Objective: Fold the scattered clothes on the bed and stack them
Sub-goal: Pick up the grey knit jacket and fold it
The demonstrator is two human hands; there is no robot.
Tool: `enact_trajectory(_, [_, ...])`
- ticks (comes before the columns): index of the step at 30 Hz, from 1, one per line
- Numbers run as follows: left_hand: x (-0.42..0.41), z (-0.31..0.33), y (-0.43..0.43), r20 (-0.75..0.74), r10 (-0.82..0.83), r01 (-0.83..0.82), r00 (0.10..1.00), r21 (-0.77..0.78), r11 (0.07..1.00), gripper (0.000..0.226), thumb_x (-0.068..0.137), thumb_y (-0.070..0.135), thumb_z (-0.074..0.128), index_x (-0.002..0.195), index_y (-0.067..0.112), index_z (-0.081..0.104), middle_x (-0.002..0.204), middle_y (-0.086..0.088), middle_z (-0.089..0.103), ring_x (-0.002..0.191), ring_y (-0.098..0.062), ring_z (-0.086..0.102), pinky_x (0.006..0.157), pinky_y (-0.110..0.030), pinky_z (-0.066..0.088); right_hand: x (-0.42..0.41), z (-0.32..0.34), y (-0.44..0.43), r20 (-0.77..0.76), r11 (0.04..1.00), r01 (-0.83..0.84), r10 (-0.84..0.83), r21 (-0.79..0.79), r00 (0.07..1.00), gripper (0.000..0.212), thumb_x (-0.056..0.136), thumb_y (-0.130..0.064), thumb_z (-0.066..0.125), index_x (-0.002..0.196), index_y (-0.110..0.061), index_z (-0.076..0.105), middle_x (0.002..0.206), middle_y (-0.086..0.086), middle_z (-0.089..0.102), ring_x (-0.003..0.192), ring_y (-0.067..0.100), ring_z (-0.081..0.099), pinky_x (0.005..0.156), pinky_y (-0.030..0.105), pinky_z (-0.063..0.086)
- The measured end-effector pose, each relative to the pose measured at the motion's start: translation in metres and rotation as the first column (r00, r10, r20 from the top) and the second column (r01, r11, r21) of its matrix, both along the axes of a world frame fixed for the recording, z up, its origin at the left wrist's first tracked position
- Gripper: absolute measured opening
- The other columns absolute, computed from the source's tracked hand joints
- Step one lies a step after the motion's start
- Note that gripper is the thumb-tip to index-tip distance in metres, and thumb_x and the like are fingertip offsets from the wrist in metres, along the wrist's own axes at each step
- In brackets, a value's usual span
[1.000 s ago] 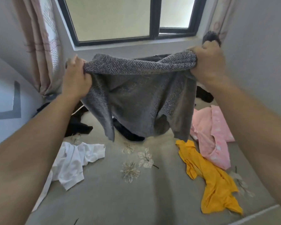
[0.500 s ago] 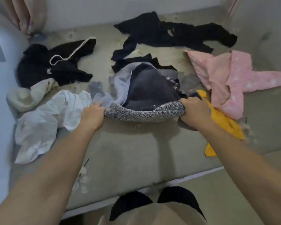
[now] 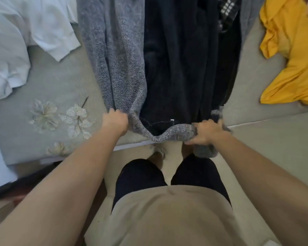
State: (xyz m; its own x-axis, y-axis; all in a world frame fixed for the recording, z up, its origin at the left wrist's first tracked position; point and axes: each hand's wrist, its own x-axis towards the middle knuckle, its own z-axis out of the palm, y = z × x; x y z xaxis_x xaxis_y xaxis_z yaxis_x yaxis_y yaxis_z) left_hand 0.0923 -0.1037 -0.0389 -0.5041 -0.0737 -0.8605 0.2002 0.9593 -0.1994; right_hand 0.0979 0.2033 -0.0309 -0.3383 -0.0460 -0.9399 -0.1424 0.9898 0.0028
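— What is the person wearing?
— A loose beige top (image 3: 167,219), plain, with a soft crease across the front. Its hem falls over the top of the shorts (image 3: 139,176).
— And the shorts?
— Black or very dark, plain, with bare leg showing beyond both hems.
— Any sleeves?
— The left forearm (image 3: 75,167) and the right forearm (image 3: 256,166) are bare right to the frame's edge. The left hand (image 3: 115,121) and the right hand (image 3: 206,132) are bare too.
— Footwear?
— Something pale sits on one foot (image 3: 158,153), perhaps a slipper. It is too blurred to tell.
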Motion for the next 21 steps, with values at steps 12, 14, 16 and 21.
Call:
enact_trajectory(12, [-0.081, -0.029, 0.069, -0.488, 0.157, 0.056, 0.859, 0.394, 0.917, 0.056, 0.097, 0.023, 0.046, 0.151, 0.012, 0.034, 0.154, -0.021, 0.030, 0.141, -0.037, 0.029, 0.106, -0.052, 0.035, -0.108, -0.035, 0.025, -0.713, 0.900, 0.119, -0.407, -0.419, 0.571, 0.034, 0.099, -0.021, 0.051, 0.131, -0.014, 0.060, 0.138, 0.018, 0.049, 0.124, 0.038, 0.050, 0.103, 0.050, 0.043])
enact_trajectory(14, [-0.109, -0.037, 0.089, -0.527, 0.161, 0.061, 0.835, 0.379, 0.923, 0.061, 0.100, 0.029, 0.043, 0.156, 0.014, 0.022, 0.162, -0.020, 0.012, 0.149, -0.037, 0.013, 0.114, -0.053, 0.025, -0.134, -0.047, 0.033, -0.798, 0.924, 0.093, -0.369, -0.371, 0.477, 0.043, 0.095, -0.009, 0.051, 0.138, -0.012, 0.054, 0.148, 0.023, 0.041, 0.137, 0.040, 0.039, 0.113, 0.052, 0.033])
enact_trajectory(16, [-0.138, -0.045, 0.111, -0.560, 0.196, 0.066, 0.805, 0.414, 0.908, 0.065, 0.102, 0.037, 0.041, 0.158, 0.016, 0.014, 0.164, -0.018, 0.002, 0.151, -0.036, 0.004, 0.118, -0.054, 0.020, -0.161, -0.054, 0.042, -0.827, 0.923, 0.146, -0.383, -0.355, 0.412, 0.049, 0.094, -0.006, 0.049, 0.142, -0.014, 0.048, 0.155, 0.023, 0.031, 0.145, 0.041, 0.027, 0.117, 0.054, 0.025])
enact_trajectory(21, [-0.212, -0.057, 0.176, -0.606, 0.260, 0.122, 0.752, 0.514, 0.849, 0.069, 0.102, 0.051, 0.034, 0.158, 0.031, -0.002, 0.164, -0.015, -0.012, 0.151, -0.037, -0.004, 0.118, -0.059, 0.018, -0.238, -0.064, 0.074, -0.844, 0.888, 0.344, -0.419, -0.304, 0.335, 0.058, 0.101, -0.023, 0.050, 0.155, -0.019, 0.028, 0.164, 0.020, 0.009, 0.151, 0.041, 0.009, 0.121, 0.051, 0.016])
